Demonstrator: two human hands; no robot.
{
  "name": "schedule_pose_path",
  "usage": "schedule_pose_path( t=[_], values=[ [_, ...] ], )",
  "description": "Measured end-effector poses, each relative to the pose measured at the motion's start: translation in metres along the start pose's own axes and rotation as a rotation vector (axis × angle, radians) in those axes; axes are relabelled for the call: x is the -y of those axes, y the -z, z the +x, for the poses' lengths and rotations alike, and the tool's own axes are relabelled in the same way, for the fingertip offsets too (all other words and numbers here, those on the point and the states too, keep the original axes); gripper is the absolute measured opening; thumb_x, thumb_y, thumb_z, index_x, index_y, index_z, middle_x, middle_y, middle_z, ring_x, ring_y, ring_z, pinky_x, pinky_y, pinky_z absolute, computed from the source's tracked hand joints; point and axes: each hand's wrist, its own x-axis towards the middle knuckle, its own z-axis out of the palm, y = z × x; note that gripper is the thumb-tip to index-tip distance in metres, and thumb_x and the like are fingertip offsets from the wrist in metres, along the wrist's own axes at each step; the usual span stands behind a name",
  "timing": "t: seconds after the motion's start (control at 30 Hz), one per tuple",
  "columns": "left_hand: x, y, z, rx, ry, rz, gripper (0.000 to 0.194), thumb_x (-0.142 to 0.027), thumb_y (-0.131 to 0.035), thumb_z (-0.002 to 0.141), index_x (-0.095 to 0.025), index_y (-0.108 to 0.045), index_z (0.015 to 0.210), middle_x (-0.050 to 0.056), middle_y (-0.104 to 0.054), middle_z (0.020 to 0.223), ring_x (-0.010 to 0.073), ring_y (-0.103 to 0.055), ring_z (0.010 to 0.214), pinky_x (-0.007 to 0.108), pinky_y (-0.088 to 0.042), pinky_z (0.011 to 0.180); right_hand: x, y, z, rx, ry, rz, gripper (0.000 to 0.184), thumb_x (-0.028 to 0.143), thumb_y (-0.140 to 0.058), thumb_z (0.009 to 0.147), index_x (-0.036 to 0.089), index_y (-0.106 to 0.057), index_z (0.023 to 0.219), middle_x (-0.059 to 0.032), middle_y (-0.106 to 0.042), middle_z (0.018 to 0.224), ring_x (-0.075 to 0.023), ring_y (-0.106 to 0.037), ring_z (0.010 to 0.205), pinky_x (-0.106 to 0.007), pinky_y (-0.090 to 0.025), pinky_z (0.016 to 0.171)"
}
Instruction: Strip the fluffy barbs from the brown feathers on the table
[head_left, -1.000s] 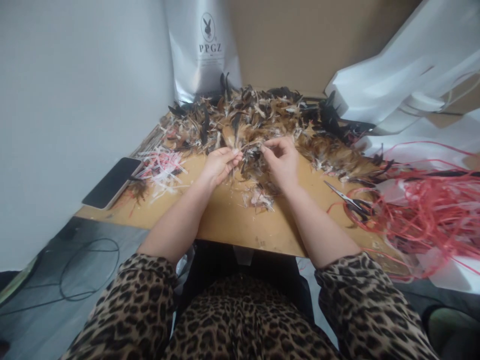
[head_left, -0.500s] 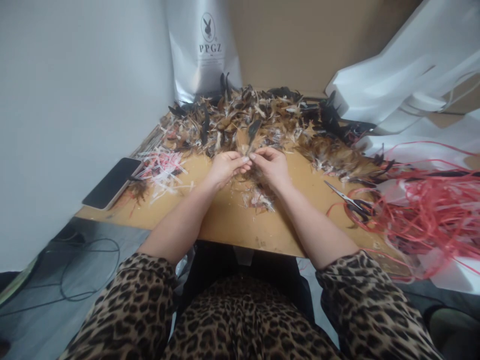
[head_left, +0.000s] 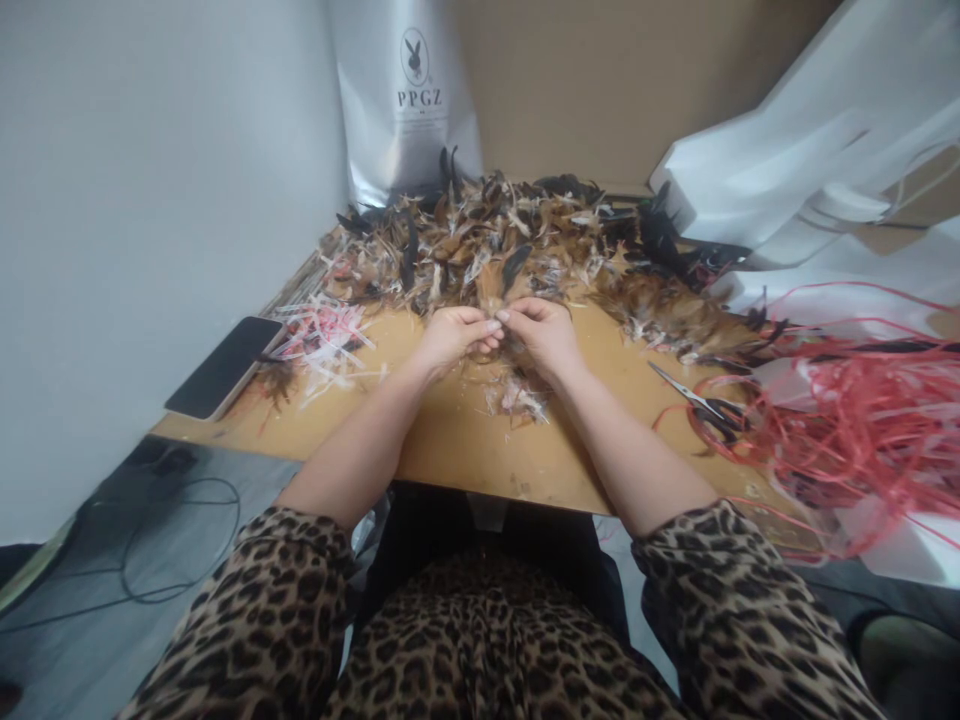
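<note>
Over the middle of the table, my left hand [head_left: 466, 334] and my right hand [head_left: 538, 328] meet fingertip to fingertip. Both pinch the base of a small feather bunch [head_left: 492, 281], brown and fluffy, with one dark feather [head_left: 516, 263] leaning right. The fingertips hide its lower end. Just behind it spreads a large heap of brown and black feathers [head_left: 450, 240]. Below my hands lies a small pile of feather scraps [head_left: 519, 395] on the tabletop.
A phone [head_left: 225, 368] lies at the left edge beside pink and white strips [head_left: 322, 335]. Scissors [head_left: 697, 400] rest at the right, near a tangle of red ribbon [head_left: 862, 430]. A silver bag [head_left: 412, 150] stands at the back; a brown feather row [head_left: 682, 315] lies right.
The dark feather in the bunch has swung a little to the right and stands more apart from the brown ones. My right hand has shifted slightly; both hands stay pinched.
</note>
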Motion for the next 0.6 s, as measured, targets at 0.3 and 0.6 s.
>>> schedule_pose_path(
  t=[0.3,0.6],
  values=[
    [-0.002,0.002,0.001,-0.031,-0.019,-0.083,0.016,-0.021,-0.077,0.07,-0.009,-0.066,0.069,0.002,-0.067,0.063,0.0027,-0.056,0.049,0.013,-0.043,0.048,-0.003,0.01,0.007,0.096,-0.182,0.141,0.033,0.041,-0.08,0.056,0.017,-0.068,0.075,0.0041,-0.055,0.053,-0.006,-0.039,0.048,-0.022,-0.029,0.048],
    [-0.01,0.008,0.005,-0.202,-0.023,-0.228,0.013,-0.018,-0.075,0.073,-0.01,-0.064,0.074,0.001,-0.067,0.065,0.0008,-0.055,0.05,0.01,-0.043,0.049,0.006,0.04,0.012,0.216,0.056,-0.721,0.012,0.023,-0.062,0.071,0.015,-0.07,0.071,-0.0012,-0.065,0.065,-0.0115,-0.052,0.059,-0.025,-0.038,0.06]
  ],
)
